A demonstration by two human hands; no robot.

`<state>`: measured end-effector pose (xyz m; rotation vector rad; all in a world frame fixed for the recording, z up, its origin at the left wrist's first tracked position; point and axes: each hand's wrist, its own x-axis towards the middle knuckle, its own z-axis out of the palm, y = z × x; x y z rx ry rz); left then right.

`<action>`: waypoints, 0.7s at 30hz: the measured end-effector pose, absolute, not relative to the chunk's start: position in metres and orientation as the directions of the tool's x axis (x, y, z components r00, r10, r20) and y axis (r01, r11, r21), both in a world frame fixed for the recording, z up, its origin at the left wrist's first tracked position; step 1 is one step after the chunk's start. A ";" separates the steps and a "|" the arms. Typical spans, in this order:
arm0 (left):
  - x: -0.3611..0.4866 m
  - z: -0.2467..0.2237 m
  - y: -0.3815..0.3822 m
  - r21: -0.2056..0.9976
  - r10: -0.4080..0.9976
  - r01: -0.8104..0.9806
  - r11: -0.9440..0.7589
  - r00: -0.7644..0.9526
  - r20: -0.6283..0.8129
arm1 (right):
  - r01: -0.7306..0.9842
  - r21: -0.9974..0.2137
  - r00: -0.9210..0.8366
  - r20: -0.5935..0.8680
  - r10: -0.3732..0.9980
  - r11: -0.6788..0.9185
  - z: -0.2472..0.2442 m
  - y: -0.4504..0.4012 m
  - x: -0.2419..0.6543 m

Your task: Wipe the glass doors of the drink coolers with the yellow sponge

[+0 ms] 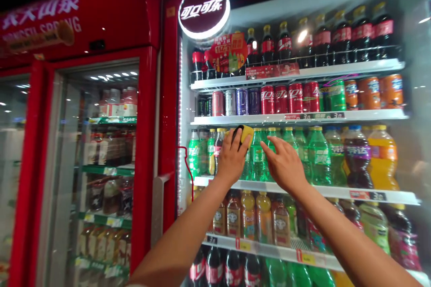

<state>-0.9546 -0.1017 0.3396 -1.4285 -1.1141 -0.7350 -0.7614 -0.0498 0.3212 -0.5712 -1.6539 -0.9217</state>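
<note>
Both of my arms reach up to the glass door of a red drinks cooler. My left hand holds a small yellow and black pad against the glass, its fingers over the pad's dark side. Just to the right, my right hand has its fingers apart and holds nothing; its fingertips are at or near the glass. Behind the hands, inside the cooler, stands a row of green bottles.
Shelves of cola bottles and cans are above. A round lit sign and a red sticker are at the upper left of the door. A grey handle juts out at its left, beside another red cooler.
</note>
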 end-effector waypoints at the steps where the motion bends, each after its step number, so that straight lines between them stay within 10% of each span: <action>1: -0.955 0.351 -0.102 -0.384 0.234 0.921 0.064 0.360 0.903 | 0.764 0.276 -0.277 0.957 -0.091 0.584 0.323 -0.051 -0.767; 10: -1.014 0.369 -0.123 -0.093 0.063 0.987 0.130 0.085 0.994 | 0.721 0.231 -0.205 0.972 -0.117 0.653 0.308 -0.044 -0.788; 15: -1.007 0.342 -0.121 -0.246 0.179 0.958 0.147 0.219 0.959 | 0.704 0.310 -0.289 0.947 -0.141 0.639 0.308 -0.055 -0.808; 21: -1.027 0.417 -0.129 -0.233 0.181 0.964 0.129 0.209 0.961 | 0.631 0.332 -0.325 0.934 -0.150 0.702 0.323 -0.060 -0.835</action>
